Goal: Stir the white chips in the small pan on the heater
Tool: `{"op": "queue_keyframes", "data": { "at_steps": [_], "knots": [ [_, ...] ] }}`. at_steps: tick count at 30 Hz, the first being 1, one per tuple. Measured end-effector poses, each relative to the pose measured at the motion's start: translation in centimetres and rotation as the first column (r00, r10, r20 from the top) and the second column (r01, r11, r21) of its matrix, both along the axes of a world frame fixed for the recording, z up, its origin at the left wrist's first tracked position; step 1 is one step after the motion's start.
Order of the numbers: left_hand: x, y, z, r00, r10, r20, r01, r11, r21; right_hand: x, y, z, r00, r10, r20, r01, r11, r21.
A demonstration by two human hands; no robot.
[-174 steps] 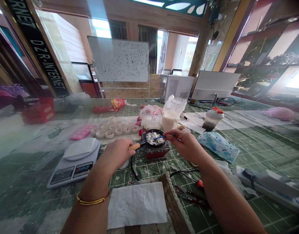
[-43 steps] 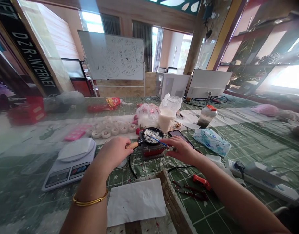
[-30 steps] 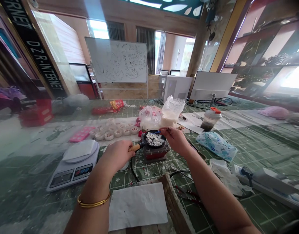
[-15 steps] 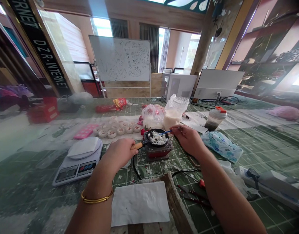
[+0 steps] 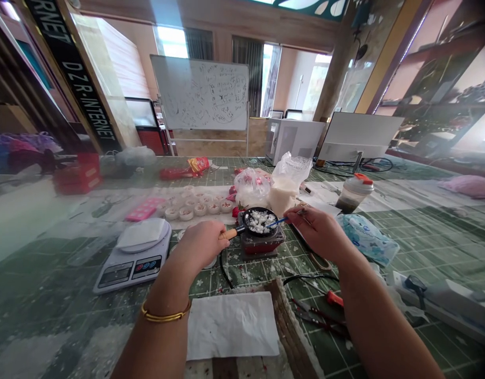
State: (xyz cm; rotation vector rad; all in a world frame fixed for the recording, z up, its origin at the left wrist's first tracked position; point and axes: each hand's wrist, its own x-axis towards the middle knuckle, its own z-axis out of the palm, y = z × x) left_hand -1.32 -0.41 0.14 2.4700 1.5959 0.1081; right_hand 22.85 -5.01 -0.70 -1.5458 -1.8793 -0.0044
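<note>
A small black pan [image 5: 260,221] full of white flakes sits on a little red heater [image 5: 263,243] on the green cutting mat. My left hand [image 5: 203,245] is closed round the pan's wooden handle [image 5: 228,234]. My right hand [image 5: 319,231], just right of the pan, pinches a thin blue stick [image 5: 277,222] whose tip dips into the flakes. A gold bangle circles my left wrist.
A white kitchen scale [image 5: 134,255] stands at the left, a white paper sheet [image 5: 232,325] lies near me. Behind the pan are plastic bags [image 5: 284,181], small filled cups [image 5: 195,208], a shaker bottle [image 5: 353,192]. A tissue pack [image 5: 366,238], red pliers [image 5: 325,310] and a power strip [image 5: 447,305] lie right.
My right hand came back from the table beside the heater to the pan and now stirs the flakes with the blue stick. My left hand keeps its hold on the handle.
</note>
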Motion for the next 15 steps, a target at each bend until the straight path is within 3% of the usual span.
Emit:
{"op": "queue_keyframes", "data": {
  "at_steps": [3,8,10,15],
  "knots": [
    [0.0,0.1,0.0,1.0,0.004,0.002,-0.004,1.0,-0.008,-0.4,0.2,-0.1,0.995,0.1,0.028,-0.1,0.995,-0.017],
    [0.0,0.2,-0.1,1.0,0.014,-0.001,-0.014,1.0,-0.003,0.8,0.8,-0.3,0.991,-0.134,-0.014,0.135,0.988,0.07],
    [0.0,0.2,-0.2,1.0,0.01,0.0,-0.01,1.0,0.0,1.2,0.8,-0.4,0.987,-0.162,0.011,0.161,0.984,0.075],
    [0.0,0.2,-0.1,1.0,0.006,-0.012,-0.006,1.0,-0.002,-0.2,0.5,-0.6,1.0,0.023,-0.016,-0.023,0.999,-0.025]
  ]
}}
